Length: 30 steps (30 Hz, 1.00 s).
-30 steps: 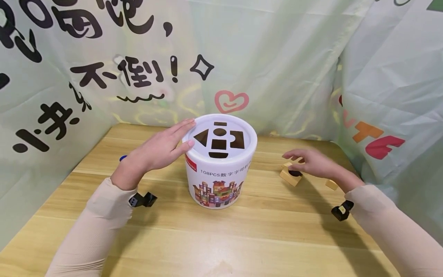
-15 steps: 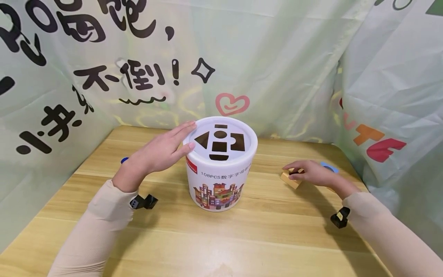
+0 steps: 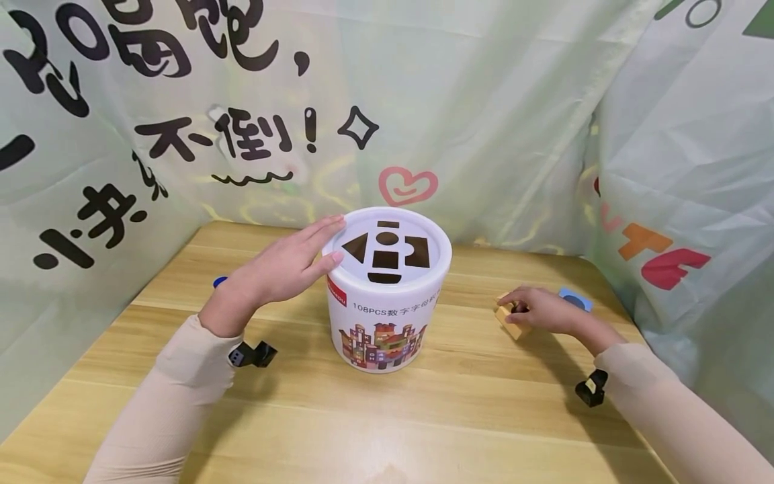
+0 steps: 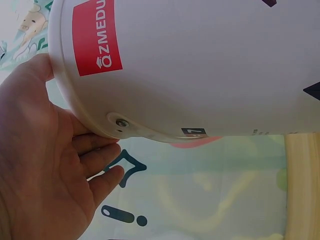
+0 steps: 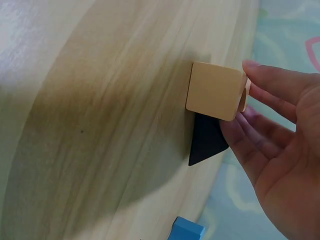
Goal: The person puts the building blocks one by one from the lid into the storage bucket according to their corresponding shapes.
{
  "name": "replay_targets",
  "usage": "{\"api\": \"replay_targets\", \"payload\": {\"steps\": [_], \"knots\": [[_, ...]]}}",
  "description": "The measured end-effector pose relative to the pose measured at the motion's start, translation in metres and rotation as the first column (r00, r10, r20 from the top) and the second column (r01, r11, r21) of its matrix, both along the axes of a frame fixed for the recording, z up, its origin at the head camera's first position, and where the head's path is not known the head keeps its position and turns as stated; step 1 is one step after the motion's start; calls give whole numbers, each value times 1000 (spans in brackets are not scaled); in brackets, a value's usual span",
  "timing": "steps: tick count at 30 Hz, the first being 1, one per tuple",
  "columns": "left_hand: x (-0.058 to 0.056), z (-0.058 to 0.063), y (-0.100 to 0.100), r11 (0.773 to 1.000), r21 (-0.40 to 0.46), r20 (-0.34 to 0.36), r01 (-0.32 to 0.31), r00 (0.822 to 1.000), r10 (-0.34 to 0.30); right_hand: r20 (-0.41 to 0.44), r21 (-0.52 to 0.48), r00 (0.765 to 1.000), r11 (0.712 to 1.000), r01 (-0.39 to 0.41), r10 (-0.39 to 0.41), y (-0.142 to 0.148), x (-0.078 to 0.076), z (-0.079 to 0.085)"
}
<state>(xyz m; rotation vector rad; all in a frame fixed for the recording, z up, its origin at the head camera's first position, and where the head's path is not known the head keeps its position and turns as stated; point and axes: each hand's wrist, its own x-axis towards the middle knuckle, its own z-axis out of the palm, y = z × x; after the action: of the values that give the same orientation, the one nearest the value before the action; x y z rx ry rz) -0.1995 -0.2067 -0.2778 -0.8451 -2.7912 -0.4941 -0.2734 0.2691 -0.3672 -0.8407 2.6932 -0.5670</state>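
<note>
A white toy-block bucket (image 3: 387, 316) stands upright on the table, its lid (image 3: 444, 259) cut with several shaped holes. My left hand (image 3: 284, 265) rests against the left of the lid's rim, thumb on the front side and fingers farther back. In the left wrist view, this hand (image 4: 55, 160) touches the rim beside a red label (image 4: 97, 37). On the right, my right hand (image 3: 544, 309) pinches a tan wooden block (image 5: 215, 90) between thumb and fingers. A black triangular block (image 5: 206, 140) lies right beside it; the fingers partly hide what is behind.
A blue block (image 3: 576, 300) lies behind my right hand, near the table's right edge. Something blue (image 3: 220, 281) shows past my left wrist. Printed cloth (image 3: 496, 134) hangs behind the wooden table (image 3: 387, 430).
My right hand has come down onto the tan block, and its fingers have closed round it. The blue block has come into view behind it. My left hand stays on the rim.
</note>
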Motion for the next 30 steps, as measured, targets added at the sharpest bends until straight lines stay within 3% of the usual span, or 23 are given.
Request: {"api": "replay_targets", "payload": {"steps": [4, 10, 14, 19, 21, 26, 30], "knots": [[0, -1, 0, 1000, 0, 3, 0, 1000, 0, 38, 7, 999, 1000, 27, -27, 1, 1, 1], [0, -1, 1, 1000, -1, 5, 4, 1000, -4, 24, -18, 999, 999, -35, 35, 5, 2, -1], [0, -1, 0, 1000, -2, 8, 2, 1000, -2, 25, -49, 991, 990, -129, 131, 5, -1, -5], [0, -1, 0, 1000, 2, 15, 0, 1000, 0, -81, -3, 955, 958, -286, 285, 2, -3, -10], [0, -1, 0, 1000, 4, 16, 0, 1000, 0, -83, 10, 956, 959, -282, 282, 2, -3, -10], [0, -1, 0, 1000, 7, 9, 5, 1000, -6, -27, 27, 985, 986, -167, 168, 1, -4, -8], [-1, 0, 0, 1000, 4, 3, 6, 1000, -6, -8, 33, 995, 994, -101, 101, 0, -3, -6]]}}
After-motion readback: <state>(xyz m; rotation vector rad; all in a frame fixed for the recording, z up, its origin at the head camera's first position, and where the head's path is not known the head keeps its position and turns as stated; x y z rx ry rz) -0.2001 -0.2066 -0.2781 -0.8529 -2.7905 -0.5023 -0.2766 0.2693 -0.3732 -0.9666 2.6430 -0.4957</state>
